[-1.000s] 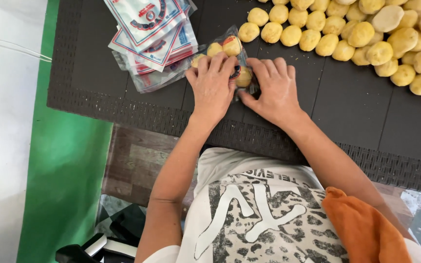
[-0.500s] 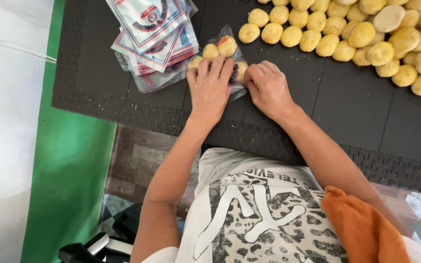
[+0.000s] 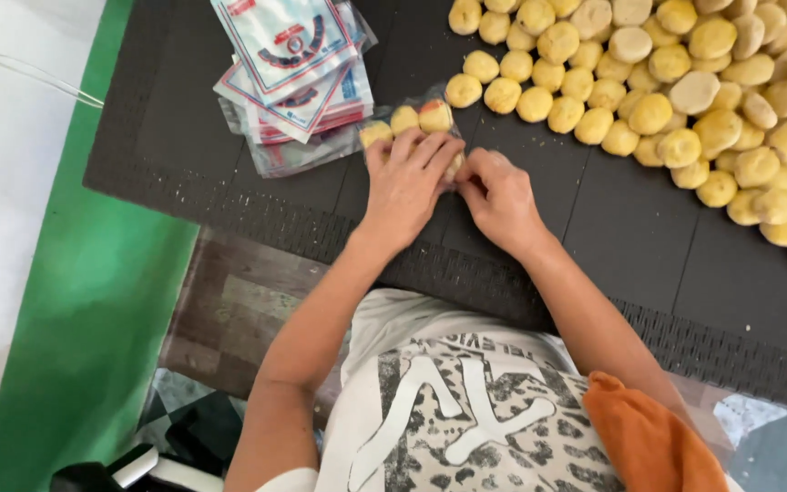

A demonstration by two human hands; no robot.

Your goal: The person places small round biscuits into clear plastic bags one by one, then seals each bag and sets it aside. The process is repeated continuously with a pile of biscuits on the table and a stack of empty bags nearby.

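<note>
Head view: left hand (image 3: 407, 187) presses flat on the clear bag of yellow cookies (image 3: 412, 128), its long axis running leftward; right hand (image 3: 500, 196) pinches the bag's near end, touching.

Both arms are bare from wrist to upper arm. The left hand (image 3: 404, 185) and right hand (image 3: 501, 196) carry no gloves, rings or wristbands. The torso is covered by a short-sleeved shirt (image 3: 466, 401), off-white with a dark speckled pattern and large pale angular shapes. An orange cloth (image 3: 653, 437), possibly a towel, lies over the right side of the shirt.
</note>
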